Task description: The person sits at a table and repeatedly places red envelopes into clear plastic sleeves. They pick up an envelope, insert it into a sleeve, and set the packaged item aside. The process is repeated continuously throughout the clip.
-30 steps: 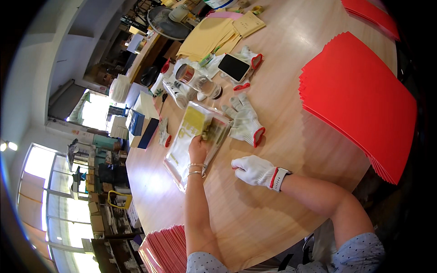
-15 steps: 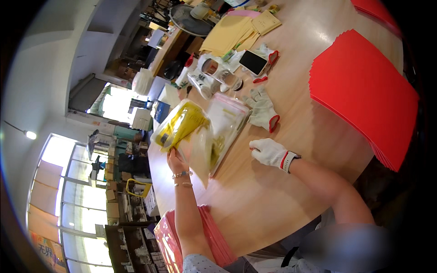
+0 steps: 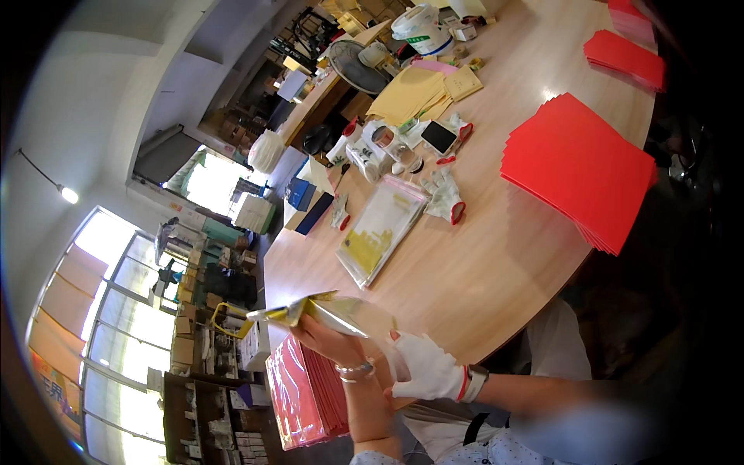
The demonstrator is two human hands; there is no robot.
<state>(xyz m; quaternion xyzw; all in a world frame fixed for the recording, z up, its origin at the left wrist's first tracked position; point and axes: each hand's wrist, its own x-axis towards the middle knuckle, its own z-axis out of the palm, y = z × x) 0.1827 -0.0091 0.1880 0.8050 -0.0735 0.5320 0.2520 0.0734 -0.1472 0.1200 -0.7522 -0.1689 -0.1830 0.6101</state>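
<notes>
My bare left hand [image 3: 332,342] is closed on a clear plastic bag [image 3: 353,314] with yellow printing, held tilted above the near left side of the table. My right hand [image 3: 428,366], in a white knitted glove with a red cuff, is closed on the bag's near right end. Its fingertips are partly hidden. Just below my left hand, red packets wrapped in shiny film [image 3: 296,387] stand stacked at the table's edge. Farther off lies a pile of similar clear bags [image 3: 384,229] with yellow print showing through.
A big stack of red sheets [image 3: 577,167] lies to the right, with a smaller red stack [image 3: 624,58] beyond. Past the bags are a loose glove [image 3: 444,195], a phone [image 3: 439,137], a clear bottle [image 3: 397,149], yellow envelopes [image 3: 411,93] and a white bucket [image 3: 422,29].
My left hand has brought the bag from over the pile back toward me. My right hand has moved down and left to meet it, closing on its end. The view has shifted.
</notes>
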